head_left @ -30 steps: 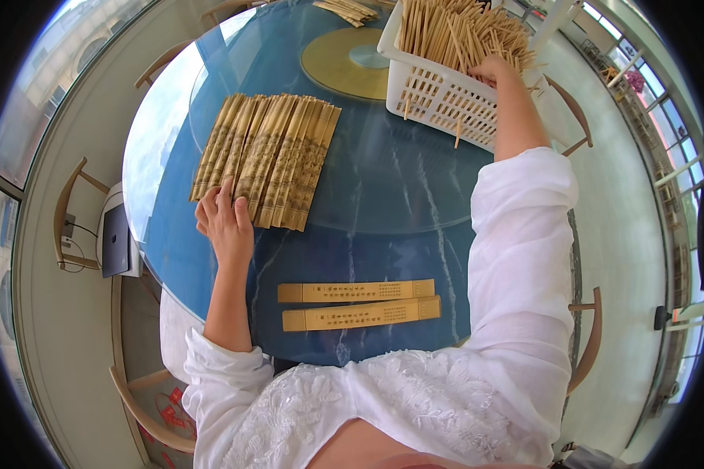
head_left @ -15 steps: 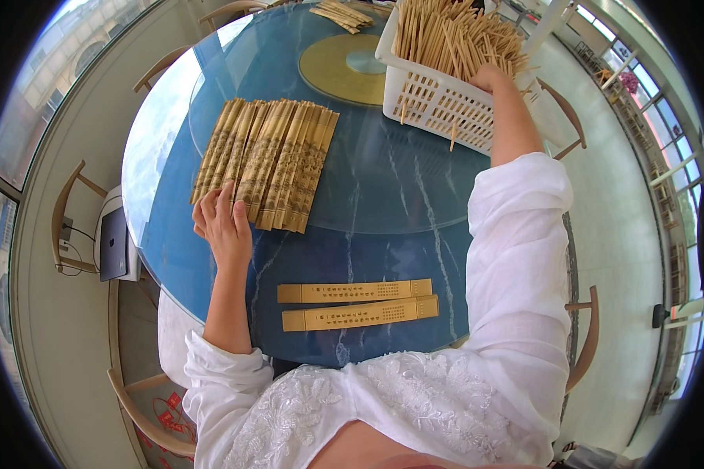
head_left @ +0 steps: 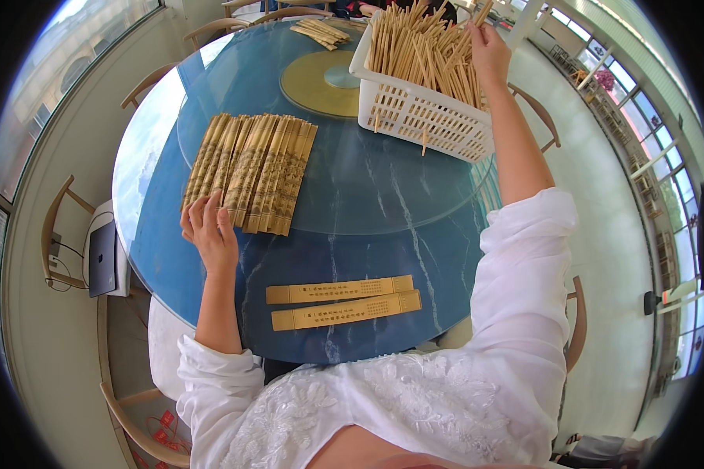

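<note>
My right hand [head_left: 489,51] pinches chopsticks [head_left: 414,51] in the white basket [head_left: 422,117] at the desk's [head_left: 368,195] far right edge; my left hand [head_left: 210,230], grip loosely wide, touches the paper sleeves [head_left: 250,172] near the left edge.

The right hand [head_left: 489,48] fingers are buried among the chopsticks [head_left: 422,51] (grip unclear), the basket [head_left: 422,117] far rim hidden.

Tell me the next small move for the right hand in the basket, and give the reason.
Probably close the right hand on a pair of the bare wooden chopsticks and lift them clear of the white plastic basket. That hand is already among the sticks, while the left hand rests at the near end of the row of tan paper sleeves on the blue table.
</note>
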Demonstrator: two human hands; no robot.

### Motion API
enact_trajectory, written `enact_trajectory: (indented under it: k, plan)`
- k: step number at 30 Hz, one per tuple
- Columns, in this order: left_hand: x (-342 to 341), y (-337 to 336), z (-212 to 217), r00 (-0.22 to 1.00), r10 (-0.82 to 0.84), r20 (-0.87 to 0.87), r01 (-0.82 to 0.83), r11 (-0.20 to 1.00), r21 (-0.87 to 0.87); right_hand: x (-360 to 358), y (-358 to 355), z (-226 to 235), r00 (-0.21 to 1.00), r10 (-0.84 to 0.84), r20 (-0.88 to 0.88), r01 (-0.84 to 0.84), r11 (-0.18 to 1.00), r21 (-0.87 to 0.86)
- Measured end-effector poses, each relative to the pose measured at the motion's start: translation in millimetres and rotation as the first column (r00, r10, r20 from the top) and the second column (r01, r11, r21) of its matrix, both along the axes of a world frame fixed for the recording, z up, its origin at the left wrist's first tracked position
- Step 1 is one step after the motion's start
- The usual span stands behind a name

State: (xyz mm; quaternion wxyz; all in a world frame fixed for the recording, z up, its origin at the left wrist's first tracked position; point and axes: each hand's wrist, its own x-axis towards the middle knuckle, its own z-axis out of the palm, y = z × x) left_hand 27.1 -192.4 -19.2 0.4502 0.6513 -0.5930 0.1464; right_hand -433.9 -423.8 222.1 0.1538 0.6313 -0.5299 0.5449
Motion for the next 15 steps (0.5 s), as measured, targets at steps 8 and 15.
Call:
enact_trajectory:
  k: [8, 15]
  plan:
    - [-7, 15, 16, 0.972, -0.232, -0.021, 0.223, 0.953, -0.203, 88, 196, 17, 0.641, 0.676, 0.363, -0.767, 0.57, 0.293]
    - [-100, 79, 106, 0.185, -0.701, -0.689, 0.849, 0.467, -0.247, 127, 307, -90, 0.565, 0.725, 0.394, -0.783, 0.32, 0.533]
